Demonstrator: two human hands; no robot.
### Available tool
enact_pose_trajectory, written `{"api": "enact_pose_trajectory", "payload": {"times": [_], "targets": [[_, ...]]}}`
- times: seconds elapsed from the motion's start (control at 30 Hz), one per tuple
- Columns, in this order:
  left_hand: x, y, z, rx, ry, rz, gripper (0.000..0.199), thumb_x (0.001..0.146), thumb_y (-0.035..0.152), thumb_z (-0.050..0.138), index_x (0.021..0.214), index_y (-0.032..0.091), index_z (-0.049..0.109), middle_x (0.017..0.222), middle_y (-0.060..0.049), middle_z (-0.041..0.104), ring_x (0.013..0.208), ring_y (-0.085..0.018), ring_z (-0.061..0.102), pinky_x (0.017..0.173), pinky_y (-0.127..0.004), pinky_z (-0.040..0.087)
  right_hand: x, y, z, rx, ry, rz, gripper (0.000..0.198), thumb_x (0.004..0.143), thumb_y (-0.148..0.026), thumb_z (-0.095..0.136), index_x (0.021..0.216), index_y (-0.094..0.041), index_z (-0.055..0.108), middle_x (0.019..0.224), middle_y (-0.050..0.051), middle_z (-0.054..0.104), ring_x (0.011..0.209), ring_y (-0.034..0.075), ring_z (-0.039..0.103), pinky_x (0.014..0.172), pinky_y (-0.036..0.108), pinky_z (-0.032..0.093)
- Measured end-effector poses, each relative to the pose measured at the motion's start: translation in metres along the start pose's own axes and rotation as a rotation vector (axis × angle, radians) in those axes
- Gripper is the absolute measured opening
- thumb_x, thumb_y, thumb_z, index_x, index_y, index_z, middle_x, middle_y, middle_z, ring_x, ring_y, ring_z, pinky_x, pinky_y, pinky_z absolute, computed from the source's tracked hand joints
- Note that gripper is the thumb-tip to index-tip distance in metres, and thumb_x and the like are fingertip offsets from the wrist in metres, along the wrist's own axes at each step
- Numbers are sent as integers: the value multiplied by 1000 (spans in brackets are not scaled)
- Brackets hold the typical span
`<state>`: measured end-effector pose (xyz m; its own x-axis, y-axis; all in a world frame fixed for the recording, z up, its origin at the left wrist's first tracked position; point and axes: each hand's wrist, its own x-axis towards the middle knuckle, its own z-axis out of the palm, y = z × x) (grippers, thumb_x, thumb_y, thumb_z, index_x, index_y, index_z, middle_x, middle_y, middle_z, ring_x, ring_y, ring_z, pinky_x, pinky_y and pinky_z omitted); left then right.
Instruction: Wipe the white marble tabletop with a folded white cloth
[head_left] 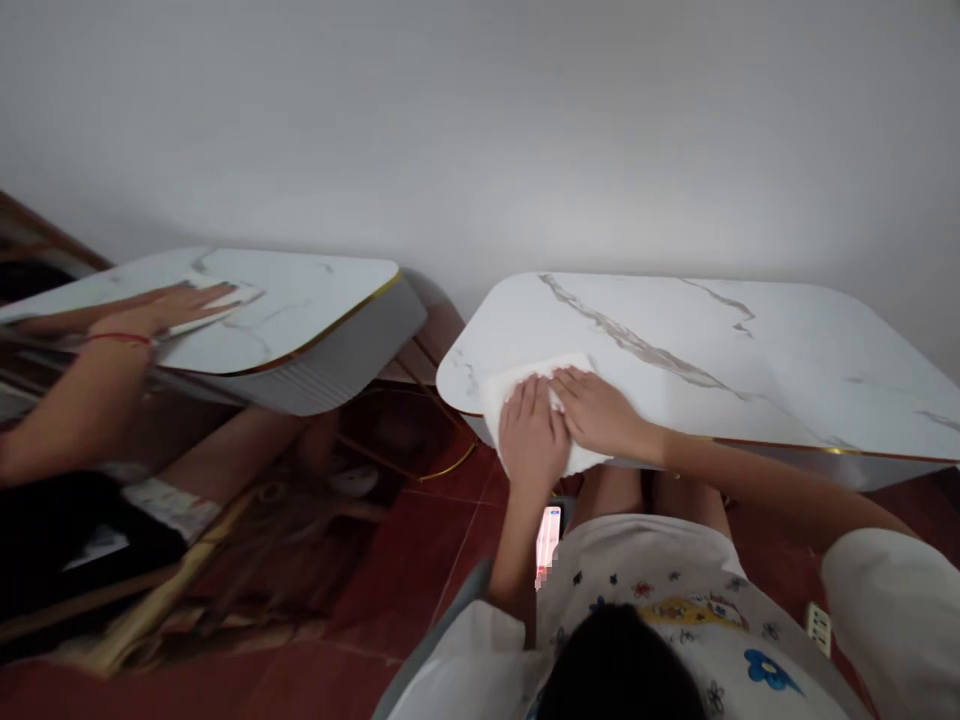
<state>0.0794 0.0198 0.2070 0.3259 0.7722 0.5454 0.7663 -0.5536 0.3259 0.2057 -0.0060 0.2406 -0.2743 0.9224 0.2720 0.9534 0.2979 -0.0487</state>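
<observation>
A white cloth lies on the near left corner of a white marble-patterned tabletop, with part of it hanging over the front edge. My left hand rests on the cloth, its fingers stretched out and pressed down. Beside it, my right hand comes in from the right and also presses on the cloth, fingers extended toward the left. The two hands are close together, nearly touching. Their palms are hidden, and so is the cloth beneath them.
At left, another person's hand lies on a cloth on a second marble-patterned table with a gold edge. A gap separates the tables. A lit phone is near my lap, a power strip at lower right. Behind stands a plain wall.
</observation>
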Motion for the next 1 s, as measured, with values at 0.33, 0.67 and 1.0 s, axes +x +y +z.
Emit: {"api": "enact_pose_trajectory", "payload": {"times": [0.33, 0.67, 1.0], "targets": [[75, -134, -20, 152, -143, -5, 51, 87, 21, 31, 132, 13, 54, 139, -10, 54, 131, -25, 47, 112, -43, 36, 134, -44, 39, 186, -4, -16, 50, 94, -21, 36, 138, 1, 44, 145, 21, 44, 137, 27, 38, 113, 40, 29], [195, -161, 29, 306, -332, 170, 47, 88, 14, 31, 131, 7, 49, 140, -15, 52, 134, -21, 43, 111, -36, 34, 227, 30, 69, 176, 32, 76, 50, 96, -20, 30, 139, 2, 41, 147, 19, 43, 137, 27, 35, 113, 37, 26], [309, -146, 108, 269, -379, 242, 42, 93, 16, 30, 128, 10, 52, 137, -13, 54, 127, -20, 50, 106, -33, 38, 289, 133, 82, 130, 78, 201, 46, 96, -15, 29, 135, 4, 43, 143, 22, 46, 135, 27, 38, 110, 38, 28]]}}
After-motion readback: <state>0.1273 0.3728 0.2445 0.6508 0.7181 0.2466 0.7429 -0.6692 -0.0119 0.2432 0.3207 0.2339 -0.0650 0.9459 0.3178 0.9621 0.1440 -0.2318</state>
